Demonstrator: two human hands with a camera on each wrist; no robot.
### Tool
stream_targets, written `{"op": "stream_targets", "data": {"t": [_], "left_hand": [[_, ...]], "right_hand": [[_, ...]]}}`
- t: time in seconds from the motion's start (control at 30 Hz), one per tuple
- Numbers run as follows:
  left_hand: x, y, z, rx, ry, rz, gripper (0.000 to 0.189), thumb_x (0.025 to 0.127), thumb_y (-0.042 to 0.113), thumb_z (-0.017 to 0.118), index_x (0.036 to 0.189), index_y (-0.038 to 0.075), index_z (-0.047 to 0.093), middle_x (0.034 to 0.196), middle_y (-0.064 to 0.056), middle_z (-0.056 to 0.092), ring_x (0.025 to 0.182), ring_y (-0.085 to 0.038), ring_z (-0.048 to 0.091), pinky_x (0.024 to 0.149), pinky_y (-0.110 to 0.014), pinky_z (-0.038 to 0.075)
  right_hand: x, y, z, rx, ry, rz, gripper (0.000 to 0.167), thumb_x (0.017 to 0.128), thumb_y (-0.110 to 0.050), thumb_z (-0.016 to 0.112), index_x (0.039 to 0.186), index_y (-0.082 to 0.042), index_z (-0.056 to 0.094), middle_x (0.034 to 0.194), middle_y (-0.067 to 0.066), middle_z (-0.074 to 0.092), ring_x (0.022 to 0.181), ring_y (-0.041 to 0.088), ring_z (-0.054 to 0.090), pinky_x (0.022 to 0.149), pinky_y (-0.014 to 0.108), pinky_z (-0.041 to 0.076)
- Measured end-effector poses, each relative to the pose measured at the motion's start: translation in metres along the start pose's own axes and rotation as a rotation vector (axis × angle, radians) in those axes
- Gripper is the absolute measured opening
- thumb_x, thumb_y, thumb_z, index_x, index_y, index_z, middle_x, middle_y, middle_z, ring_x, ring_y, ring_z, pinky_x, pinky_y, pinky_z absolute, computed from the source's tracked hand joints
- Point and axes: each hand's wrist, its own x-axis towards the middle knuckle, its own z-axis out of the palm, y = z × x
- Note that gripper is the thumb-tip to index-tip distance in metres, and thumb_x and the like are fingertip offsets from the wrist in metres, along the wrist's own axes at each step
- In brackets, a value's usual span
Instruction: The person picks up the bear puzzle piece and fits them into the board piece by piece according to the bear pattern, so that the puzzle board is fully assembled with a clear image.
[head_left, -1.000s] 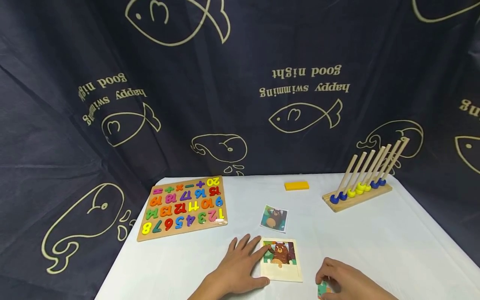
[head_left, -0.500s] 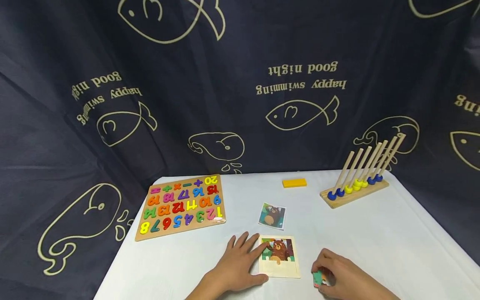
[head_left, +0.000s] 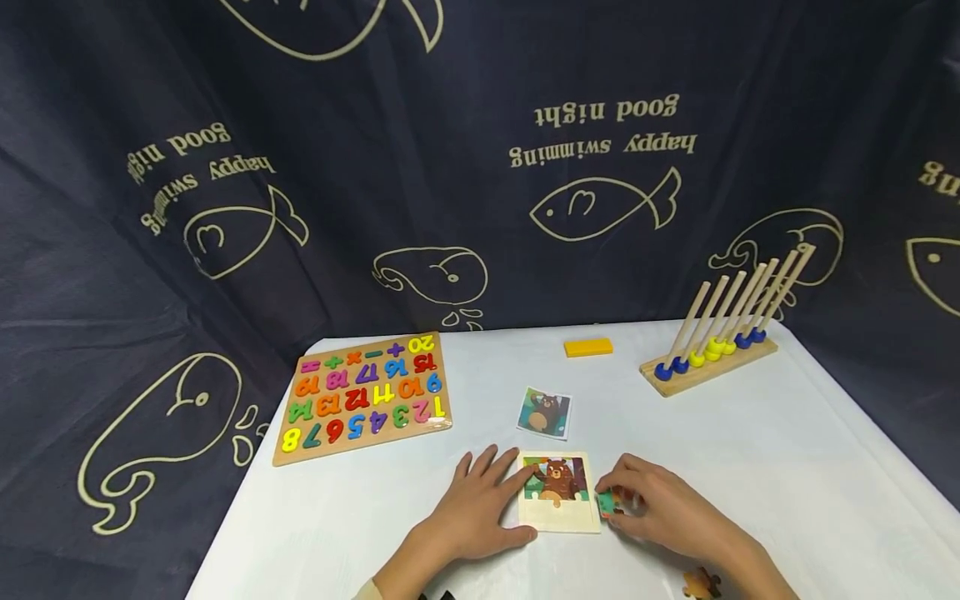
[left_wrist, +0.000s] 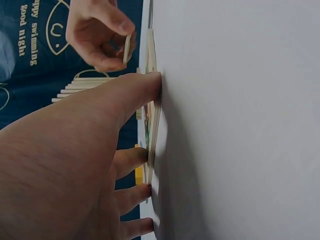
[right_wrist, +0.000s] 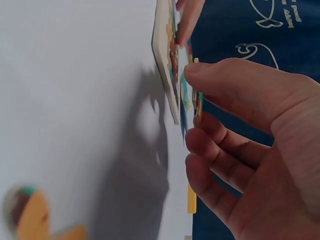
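Note:
A jigsaw puzzle board (head_left: pixel 558 518) with a bear picture lies on the table, pieces filling its upper part and the lower strip bare. Along its left edge rests my left hand (head_left: pixel 480 512), fingers spread, the index finger touching the picture and the thumb near the lower left corner. Just right of the board, my right hand (head_left: pixel 660 504) pinches a green puzzle piece (head_left: pixel 607 503) between thumb and fingers. In the right wrist view the piece (right_wrist: pixel 198 100) is seen edge-on, raised above the table. Another puzzle piece (head_left: pixel 701 583), orange and brown, lies below my right forearm.
A bear picture card (head_left: pixel 544 413) lies beyond the board. At the left is a number board (head_left: pixel 367 398); a yellow block (head_left: pixel 588 347) sits at the back. A wooden peg stand (head_left: pixel 708 358) with blue and yellow beads stands at the right. A dark curtain (head_left: pixel 450 167) hangs behind.
My right hand has carried the green puzzle piece up and left to the board's right side. The loose orange and brown piece has come into view. My left hand stays on the board.

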Motion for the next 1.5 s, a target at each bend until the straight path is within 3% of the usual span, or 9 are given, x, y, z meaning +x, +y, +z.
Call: {"op": "stream_targets", "data": {"t": [0.23,0.63,0.73,0.87,1.1,1.23,1.33,1.5], "left_hand": [[0.002,-0.003,-0.004,0.026,0.008,-0.005,0.08,0.083,0.074,0.047,0.15,0.031,0.035,0.155,-0.003,0.028,0.141,-0.034,0.022,0.105,-0.063,0.021],[0.003,-0.002,-0.002,0.018,0.011,-0.014,0.082,0.081,0.078,0.046,0.148,0.031,0.038,0.154,-0.001,0.031,0.14,-0.033,0.025,0.105,-0.063,0.023],[0.003,0.001,0.003,0.002,-0.006,-0.005,0.084,0.081,0.079,0.043,0.148,0.03,0.038,0.154,0.0,0.029,0.141,-0.033,0.023,0.105,-0.064,0.022],[0.002,0.003,0.006,-0.006,-0.011,-0.031,0.085,0.08,0.079,0.043,0.147,0.026,0.04,0.155,0.001,0.028,0.142,-0.031,0.021,0.106,-0.064,0.02],[-0.004,0.002,0.007,-0.036,-0.025,-0.057,0.088,0.079,0.079,0.046,0.144,0.021,0.042,0.154,0.001,0.029,0.141,-0.031,0.022,0.106,-0.064,0.021],[-0.005,0.001,0.007,-0.015,-0.014,-0.043,0.088,0.08,0.079,0.045,0.145,0.02,0.042,0.154,0.0,0.029,0.141,-0.032,0.023,0.105,-0.064,0.021],[-0.004,0.0,0.005,0.001,-0.001,-0.03,0.088,0.081,0.078,0.045,0.145,0.019,0.042,0.155,-0.001,0.029,0.141,-0.033,0.023,0.105,-0.064,0.022],[-0.001,0.001,0.003,0.004,0.005,-0.022,0.087,0.081,0.077,0.046,0.145,0.019,0.042,0.155,-0.001,0.029,0.141,-0.032,0.022,0.106,-0.063,0.021]], "right_hand": [[0.015,-0.007,0.002,-0.03,0.053,-0.036,0.03,0.08,-0.034,0.078,0.107,-0.024,0.07,0.09,-0.016,0.053,0.077,0.004,0.05,0.066,0.024,0.043],[0.024,-0.021,0.018,0.006,-0.008,-0.103,0.032,0.083,-0.039,0.074,0.111,-0.026,0.071,0.089,-0.016,0.052,0.074,0.006,0.049,0.063,0.024,0.042],[0.022,-0.023,0.023,-0.009,-0.002,-0.096,0.031,0.081,-0.044,0.074,0.109,-0.029,0.07,0.095,-0.02,0.055,0.09,0.01,0.057,0.076,0.034,0.05],[0.026,-0.029,0.03,-0.039,0.015,-0.115,0.029,0.08,-0.048,0.073,0.104,-0.032,0.069,0.107,-0.021,0.059,0.112,0.018,0.056,0.092,0.05,0.046],[0.035,-0.038,0.047,-0.055,-0.006,-0.168,0.027,0.08,-0.046,0.074,0.103,-0.031,0.069,0.106,-0.018,0.057,0.095,0.006,0.057,0.083,0.044,0.05],[0.039,-0.042,0.05,-0.029,-0.017,-0.166,0.036,0.079,-0.047,0.075,0.108,-0.028,0.066,0.102,-0.018,0.057,0.095,0.008,0.056,0.085,0.043,0.049],[0.04,-0.043,0.048,-0.012,-0.026,-0.155,0.04,0.079,-0.046,0.075,0.112,-0.027,0.063,0.105,-0.018,0.057,0.107,0.013,0.056,0.091,0.045,0.046],[0.037,-0.04,0.044,0.013,-0.019,-0.16,0.023,0.083,-0.034,0.075,0.103,-0.029,0.065,0.103,-0.018,0.056,0.096,0.008,0.056,0.085,0.038,0.048]]}}
